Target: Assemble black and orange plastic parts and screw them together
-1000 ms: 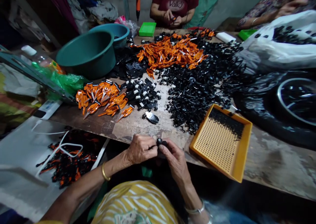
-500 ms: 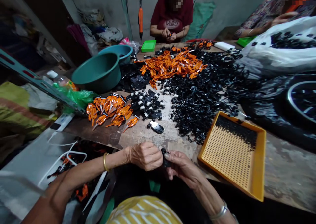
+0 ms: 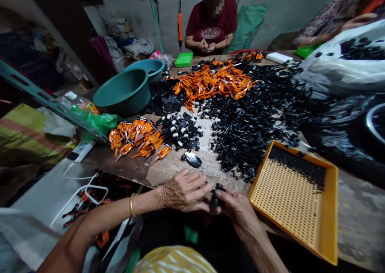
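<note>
Pinching a small black part (image 3: 218, 192) between thumb and fingers, the right hand (image 3: 239, 208) sits just over the near table edge. The left hand (image 3: 186, 190) is beside it, fingers stretched out and slightly apart, tips close to the part; from here I can't tell whether they touch it.

Just right of the right hand I have a yellow tray (image 3: 331, 221) with a perforated floor, tiny black pieces (image 3: 296, 162) heaped at its far end. Beyond it, a white bag (image 3: 319, 70) holds dark round pieces. Ahead and left of the left hand stand a dark green basin (image 3: 120, 98), its bottom out of my sight, and a blue basin (image 3: 159, 66) with some dark pieces inside.

Fingers cover much of the held part, so I can't make out its shape. A dark round vessel (image 3: 375, 124) is cut off far to the right of the right hand.

On the worn wooden table (image 3: 168, 172), a silver-and-black piece (image 3: 193, 159) lies just ahead of the left hand, with orange bodies (image 3: 138, 134) farther left and a broad black pile (image 3: 249, 128) ahead of the right hand. Across from both hands sits a person in a maroon shirt (image 3: 198, 22), before a grey wall.
</note>
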The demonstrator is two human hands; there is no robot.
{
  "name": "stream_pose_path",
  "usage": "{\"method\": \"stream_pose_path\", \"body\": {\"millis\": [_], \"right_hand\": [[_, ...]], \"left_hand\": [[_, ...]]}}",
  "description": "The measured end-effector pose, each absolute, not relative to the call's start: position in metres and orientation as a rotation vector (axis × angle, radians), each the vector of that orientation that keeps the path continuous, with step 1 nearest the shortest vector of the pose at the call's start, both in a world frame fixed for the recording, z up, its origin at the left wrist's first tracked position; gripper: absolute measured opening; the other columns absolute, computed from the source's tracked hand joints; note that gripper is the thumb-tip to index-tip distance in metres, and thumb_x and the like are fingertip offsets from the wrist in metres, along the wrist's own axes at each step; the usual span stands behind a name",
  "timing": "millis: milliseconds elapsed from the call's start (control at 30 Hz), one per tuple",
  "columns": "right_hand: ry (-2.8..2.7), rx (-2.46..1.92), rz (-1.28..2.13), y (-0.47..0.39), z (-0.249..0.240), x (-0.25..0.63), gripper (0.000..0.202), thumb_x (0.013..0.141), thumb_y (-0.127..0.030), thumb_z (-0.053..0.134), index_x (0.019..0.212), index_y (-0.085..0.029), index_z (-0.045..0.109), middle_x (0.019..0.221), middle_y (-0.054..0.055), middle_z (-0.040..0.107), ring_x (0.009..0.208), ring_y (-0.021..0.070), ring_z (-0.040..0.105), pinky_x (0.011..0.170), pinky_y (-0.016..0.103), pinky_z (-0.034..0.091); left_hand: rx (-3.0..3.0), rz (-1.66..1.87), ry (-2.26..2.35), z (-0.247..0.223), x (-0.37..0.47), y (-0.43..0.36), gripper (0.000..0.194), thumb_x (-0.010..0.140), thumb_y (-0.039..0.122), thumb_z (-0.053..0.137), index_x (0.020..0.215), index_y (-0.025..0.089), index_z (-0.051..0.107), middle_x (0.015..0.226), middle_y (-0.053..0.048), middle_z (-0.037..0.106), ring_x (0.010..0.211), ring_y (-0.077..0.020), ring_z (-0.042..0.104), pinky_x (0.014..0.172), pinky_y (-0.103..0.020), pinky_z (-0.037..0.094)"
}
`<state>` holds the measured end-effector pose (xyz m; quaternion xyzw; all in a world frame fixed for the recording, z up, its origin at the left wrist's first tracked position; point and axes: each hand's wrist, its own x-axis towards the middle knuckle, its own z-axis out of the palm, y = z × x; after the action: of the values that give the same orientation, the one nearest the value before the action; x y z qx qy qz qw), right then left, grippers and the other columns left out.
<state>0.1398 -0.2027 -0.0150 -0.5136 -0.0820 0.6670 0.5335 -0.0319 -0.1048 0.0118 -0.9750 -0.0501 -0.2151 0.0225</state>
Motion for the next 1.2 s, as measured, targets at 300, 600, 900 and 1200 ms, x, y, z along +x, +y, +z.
{"method": "stream_pose_path", "body": {"millis": [300,600,900,1200], "right_hand": [[-0.196,-1.334,1.372,-0.200,-0.021,0.140,0.040,0.049,-0.038,0.087,0.068,-0.014,0.062,0.055,-0.002,0.060,0.041,0.0093,0.052,0.037,0.019,0.044],[-0.196,-1.336,1.327,-0.194,-0.013,0.135,0.042,0.048,-0.041,0.086,0.068,-0.015,0.060,0.053,-0.002,0.059,0.037,0.0091,0.050,0.034,0.019,0.039],[-0.288,-1.415,1.244,-0.196,-0.025,0.131,0.039,0.051,-0.042,0.084,0.070,-0.015,0.062,0.054,-0.002,0.059,0.042,0.0091,0.051,0.040,0.019,0.042],[-0.228,-1.320,1.327,-0.196,-0.013,0.115,0.037,0.054,-0.040,0.083,0.071,-0.015,0.062,0.053,-0.003,0.058,0.039,0.0070,0.048,0.036,0.016,0.035]], "left_hand": [[-2.717,-1.175,-1.529,-0.003,-0.080,-0.084,0.020,0.090,0.019,0.047,0.101,0.019,0.063,0.098,-0.007,0.065,0.095,-0.0183,0.061,0.084,-0.033,0.049],[-2.751,-1.187,-1.635,-0.015,-0.086,-0.089,0.017,0.090,0.019,0.047,0.093,0.020,0.064,0.090,-0.004,0.065,0.087,-0.0166,0.061,0.078,-0.029,0.049],[-2.480,-0.423,-1.659,-0.015,-0.076,-0.046,0.026,0.084,0.018,0.054,0.109,0.015,0.061,0.098,-0.013,0.064,0.096,-0.0295,0.057,0.080,-0.040,0.045],[-3.093,-1.598,-2.108,-0.001,-0.080,-0.068,0.032,0.079,0.026,0.064,0.110,0.018,0.064,0.108,-0.009,0.066,0.092,-0.0217,0.061,0.077,-0.035,0.051]]}}
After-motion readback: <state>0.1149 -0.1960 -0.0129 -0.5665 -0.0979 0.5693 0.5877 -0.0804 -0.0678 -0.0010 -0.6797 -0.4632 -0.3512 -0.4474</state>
